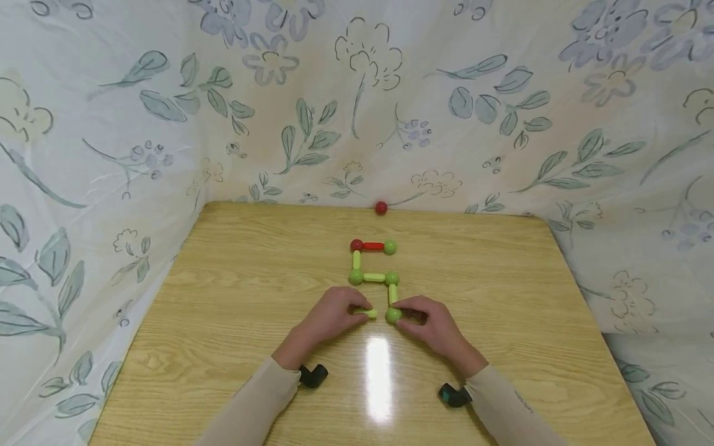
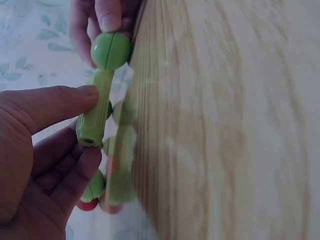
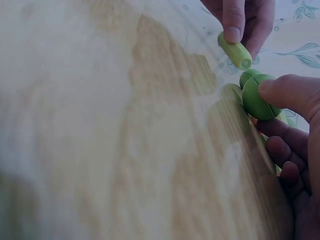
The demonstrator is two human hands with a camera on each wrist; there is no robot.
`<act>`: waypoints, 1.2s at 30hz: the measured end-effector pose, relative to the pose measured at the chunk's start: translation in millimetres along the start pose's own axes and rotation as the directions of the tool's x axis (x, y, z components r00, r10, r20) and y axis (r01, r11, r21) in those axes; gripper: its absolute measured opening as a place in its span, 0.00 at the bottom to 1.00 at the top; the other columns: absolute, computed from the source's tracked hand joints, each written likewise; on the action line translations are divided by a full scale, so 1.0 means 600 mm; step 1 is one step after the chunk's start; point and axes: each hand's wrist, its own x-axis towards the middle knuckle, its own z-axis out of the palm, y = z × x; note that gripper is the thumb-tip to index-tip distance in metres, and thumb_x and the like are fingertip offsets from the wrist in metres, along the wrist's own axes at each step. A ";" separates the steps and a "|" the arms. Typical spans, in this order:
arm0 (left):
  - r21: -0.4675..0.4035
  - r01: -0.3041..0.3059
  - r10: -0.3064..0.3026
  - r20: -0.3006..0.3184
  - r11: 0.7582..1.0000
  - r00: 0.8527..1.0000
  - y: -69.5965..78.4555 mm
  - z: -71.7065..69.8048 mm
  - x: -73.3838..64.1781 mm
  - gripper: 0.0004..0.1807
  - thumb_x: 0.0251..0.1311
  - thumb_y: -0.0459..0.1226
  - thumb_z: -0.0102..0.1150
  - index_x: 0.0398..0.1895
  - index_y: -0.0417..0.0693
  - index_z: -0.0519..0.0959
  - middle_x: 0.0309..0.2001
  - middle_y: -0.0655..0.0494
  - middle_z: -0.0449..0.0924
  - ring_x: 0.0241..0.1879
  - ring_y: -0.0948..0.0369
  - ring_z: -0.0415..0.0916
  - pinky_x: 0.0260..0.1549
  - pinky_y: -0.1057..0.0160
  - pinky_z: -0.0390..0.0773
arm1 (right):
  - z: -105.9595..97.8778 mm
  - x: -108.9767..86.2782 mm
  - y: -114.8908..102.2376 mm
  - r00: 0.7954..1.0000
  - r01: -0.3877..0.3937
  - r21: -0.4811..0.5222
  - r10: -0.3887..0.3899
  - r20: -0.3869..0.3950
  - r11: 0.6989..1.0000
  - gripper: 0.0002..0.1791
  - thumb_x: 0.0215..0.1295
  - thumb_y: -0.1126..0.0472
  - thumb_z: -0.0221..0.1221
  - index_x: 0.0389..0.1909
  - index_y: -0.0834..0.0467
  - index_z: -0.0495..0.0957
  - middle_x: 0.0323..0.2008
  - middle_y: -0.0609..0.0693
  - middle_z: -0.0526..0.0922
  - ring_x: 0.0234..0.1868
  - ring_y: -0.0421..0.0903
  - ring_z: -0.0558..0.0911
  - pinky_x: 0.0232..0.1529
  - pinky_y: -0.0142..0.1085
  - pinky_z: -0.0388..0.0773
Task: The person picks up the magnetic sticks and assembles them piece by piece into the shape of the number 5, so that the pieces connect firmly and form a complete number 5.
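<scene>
My left hand (image 1: 333, 313) pinches a short yellow-green rod (image 2: 96, 112) between thumb and fingers. Its free end points right, a small gap short of a green ball (image 1: 393, 316). That ball sits at the near end of a figure laid out on the table, and my right hand (image 1: 435, 322) grips it with thumb and fingertips. From there a yellow-green rod (image 1: 393, 293) leads away to another green ball (image 1: 392, 278). A crosswise rod (image 1: 374, 277) joins this to a green ball (image 1: 356, 276) on the left.
Farther back, a yellow-green rod (image 1: 356, 260) meets a dark red ball (image 1: 356, 246), from which a red rod (image 1: 373, 246) runs to a green ball (image 1: 390, 246). A loose red ball (image 1: 381, 208) lies at the wooden table's (image 1: 240, 266) back edge, before a floral cloth (image 1: 312, 155).
</scene>
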 end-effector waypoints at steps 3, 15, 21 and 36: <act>-0.005 0.006 -0.005 0.005 1.000 1.000 0.004 0.004 0.006 0.08 0.67 0.36 0.77 0.48 0.50 0.93 0.46 0.61 0.91 0.45 0.65 0.83 0.47 0.61 0.82 | 0.000 0.001 0.000 1.000 0.006 -0.005 -0.006 0.000 1.000 0.17 0.68 0.56 0.77 0.56 0.43 0.91 0.51 0.37 0.88 0.50 0.41 0.86 0.51 0.40 0.84; -0.003 -0.003 0.004 0.017 1.000 1.000 0.011 0.015 0.014 0.08 0.67 0.35 0.77 0.47 0.49 0.93 0.45 0.62 0.91 0.42 0.67 0.81 0.44 0.62 0.81 | 0.002 -0.001 0.007 0.999 0.036 0.006 -0.035 -0.007 0.999 0.17 0.68 0.55 0.77 0.56 0.43 0.91 0.51 0.38 0.88 0.50 0.42 0.87 0.50 0.39 0.85; -0.030 -0.006 0.006 0.012 1.000 1.000 0.011 0.021 0.017 0.08 0.67 0.35 0.77 0.47 0.48 0.93 0.45 0.60 0.91 0.42 0.67 0.81 0.44 0.63 0.82 | 0.003 -0.001 0.009 1.000 0.029 -0.001 -0.029 -0.006 1.000 0.17 0.68 0.55 0.77 0.57 0.42 0.90 0.51 0.37 0.88 0.51 0.41 0.86 0.50 0.39 0.85; -0.020 -0.007 0.007 0.011 1.000 1.000 0.019 0.022 0.021 0.08 0.66 0.34 0.77 0.47 0.46 0.92 0.44 0.59 0.90 0.42 0.65 0.82 0.43 0.64 0.81 | 0.005 0.000 0.010 0.998 0.060 -0.040 -0.060 -0.005 0.997 0.19 0.67 0.54 0.77 0.58 0.41 0.90 0.50 0.35 0.88 0.49 0.41 0.86 0.48 0.39 0.83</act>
